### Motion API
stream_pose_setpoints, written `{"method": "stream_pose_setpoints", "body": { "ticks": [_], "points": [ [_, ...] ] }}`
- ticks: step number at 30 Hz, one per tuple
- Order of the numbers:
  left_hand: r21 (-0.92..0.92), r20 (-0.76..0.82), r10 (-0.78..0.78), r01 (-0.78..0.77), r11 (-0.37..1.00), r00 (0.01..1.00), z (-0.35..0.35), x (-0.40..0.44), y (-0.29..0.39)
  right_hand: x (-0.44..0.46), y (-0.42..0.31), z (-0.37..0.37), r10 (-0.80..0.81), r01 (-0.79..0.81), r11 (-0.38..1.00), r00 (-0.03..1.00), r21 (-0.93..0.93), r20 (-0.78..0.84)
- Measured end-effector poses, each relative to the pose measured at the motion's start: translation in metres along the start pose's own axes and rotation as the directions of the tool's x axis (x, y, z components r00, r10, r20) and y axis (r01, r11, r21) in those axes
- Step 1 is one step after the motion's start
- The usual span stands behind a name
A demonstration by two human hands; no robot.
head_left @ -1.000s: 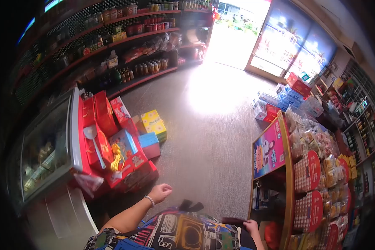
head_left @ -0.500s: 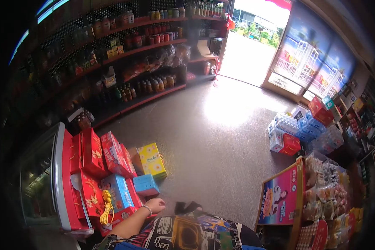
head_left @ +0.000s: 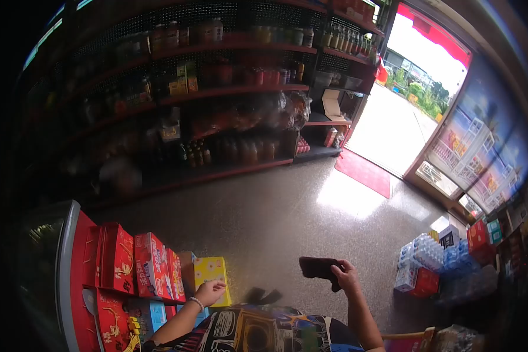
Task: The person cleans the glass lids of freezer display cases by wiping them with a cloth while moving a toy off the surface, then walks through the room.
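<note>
My right hand [head_left: 347, 276] grips a dark, flat, roughly rectangular thing [head_left: 318, 268] at its right end, over the floor. Its dark surface does not show whether it is a phone or a wallet. My left hand [head_left: 210, 291], with a beaded bracelet [head_left: 197, 303] at the wrist, hovers in front of a yellow flowered box [head_left: 211, 271]. Its fingers are loosely bent, slightly apart, and nothing shows in them. Left of it stand red gift boxes [head_left: 118, 258] and a red-and-white carton [head_left: 152, 265]. A blue box [head_left: 157, 314] is partly hidden by my left forearm.
Shelves of bottles and packets [head_left: 234, 94] line the far wall. A red mat [head_left: 364, 172] lies by the open doorway [head_left: 393, 111]. Packs of bottled water [head_left: 425, 252] and red boxes stand at the right. A glass-fronted cabinet [head_left: 41, 258] borders the left side.
My right hand has come into view with the dark flat thing in it. My left hand has shifted slightly left. The view has turned, showing more of the doorway and a red mat.
</note>
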State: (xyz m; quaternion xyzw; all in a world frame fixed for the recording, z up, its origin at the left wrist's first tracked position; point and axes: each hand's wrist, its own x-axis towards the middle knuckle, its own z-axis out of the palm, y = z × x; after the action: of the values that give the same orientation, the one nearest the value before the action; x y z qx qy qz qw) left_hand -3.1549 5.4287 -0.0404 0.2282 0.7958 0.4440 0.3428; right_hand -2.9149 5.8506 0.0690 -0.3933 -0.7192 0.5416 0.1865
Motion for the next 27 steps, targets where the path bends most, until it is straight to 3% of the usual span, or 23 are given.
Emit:
{"method": "stream_pose_setpoints", "body": {
  "ticks": [1, 2, 3, 5, 7, 9, 10, 11, 12, 13, 15, 16, 19, 20, 21, 23, 24, 27],
  "points": [
    [-0.077, -0.023, 0.029, -0.031, 0.997, 0.999, -0.019, 0.015, 0.091, 0.006, -0.094, -0.018, 0.013, -0.021, 0.995, 0.996, 0.094, 0.092],
    [-0.106, 0.041, 0.064, -0.06, 0.993, 0.997, -0.048, 0.045, 0.15, 0.027, -0.141, -0.001, -0.015, -0.007, 0.994, 0.98, 0.11, 0.199],
    [-0.124, 0.101, 0.099, -0.086, 0.989, 0.99, -0.069, 0.064, 0.188, 0.035, -0.167, 0.022, -0.008, -0.037, 0.989, 0.955, 0.144, 0.297],
    [-0.14, 0.267, 0.233, -0.201, 0.969, 0.935, -0.085, 0.113, 0.244, 0.062, -0.214, 0.053, -0.209, 0.272, 0.957, 0.886, -0.099, 0.414],
    [-0.115, 0.372, 0.389, -0.374, 0.92, 0.843, -0.111, 0.136, 0.319, 0.08, -0.265, 0.083, -0.163, 0.19, 0.982, 0.845, -0.001, 0.51],
    [-0.317, 0.498, 0.461, -0.341, 0.885, 0.734, -0.123, 0.174, 0.343, 0.108, -0.307, 0.111, -0.163, 0.184, 0.983, 0.786, 0.025, 0.596],
    [-0.33, 0.613, 0.425, -0.273, 0.904, 0.667, -0.137, 0.194, 0.353, 0.13, -0.315, 0.124, -0.174, 0.202, 0.979, 0.753, 0.029, 0.634],
    [-0.36, 0.597, 0.416, -0.235, 0.903, 0.686, -0.144, 0.21, 0.352, 0.152, -0.323, 0.137, -0.183, 0.217, 0.976, 0.719, 0.033, 0.671],
    [-0.272, 0.612, 0.332, -0.203, 0.941, 0.718, -0.163, 0.228, 0.355, 0.175, -0.336, 0.151, -0.145, 0.199, 0.98, 0.7, 0.004, 0.699],
    [-0.188, 0.615, 0.244, -0.161, 0.969, 0.75, -0.182, 0.24, 0.361, 0.2, -0.346, 0.164, -0.185, 0.303, 0.952, 0.67, -0.037, 0.719],
    [-0.237, 0.357, 0.345, -0.273, 0.932, 0.868, -0.208, 0.276, 0.337, 0.254, -0.365, 0.198, -0.264, 0.514, 0.853, 0.574, -0.09, 0.775],
    [-0.092, 0.235, 0.438, -0.429, 0.899, 0.868, -0.231, 0.289, 0.339, 0.288, -0.363, 0.22, -0.344, 0.599, 0.801, 0.471, -0.008, 0.812],
    [-0.147, -0.038, 0.583, -0.581, 0.8, 0.812, -0.289, 0.331, 0.331, 0.366, -0.387, 0.289, -0.279, 0.72, 0.687, 0.39, -0.102, 0.878],
    [-0.257, -0.021, 0.435, -0.425, 0.868, 0.9, -0.309, 0.338, 0.328, 0.381, -0.412, 0.314, -0.349, 0.797, 0.603, 0.293, -0.026, 0.89],
    [-0.299, -0.088, 0.404, -0.411, 0.861, 0.91, -0.331, 0.34, 0.33, 0.413, -0.397, 0.345, -0.272, 0.754, 0.648, 0.357, -0.104, 0.894],
    [-0.394, -0.249, 0.319, -0.396, 0.829, 0.915, -0.373, 0.337, 0.327, 0.435, -0.437, 0.397, -0.184, 0.758, 0.633, 0.345, -0.157, 0.92],
    [-0.35, -0.411, 0.246, -0.401, 0.847, 0.878, -0.389, 0.363, 0.246, 0.473, -0.404, 0.485, -0.303, 0.851, 0.523, 0.138, 0.044, 0.943],
    [-0.499, -0.417, -0.02, -0.21, 0.84, 0.909, -0.423, 0.344, 0.19, 0.492, -0.417, 0.563, -0.307, 0.706, 0.679, 0.023, 0.202, 0.952]
  ]
}}
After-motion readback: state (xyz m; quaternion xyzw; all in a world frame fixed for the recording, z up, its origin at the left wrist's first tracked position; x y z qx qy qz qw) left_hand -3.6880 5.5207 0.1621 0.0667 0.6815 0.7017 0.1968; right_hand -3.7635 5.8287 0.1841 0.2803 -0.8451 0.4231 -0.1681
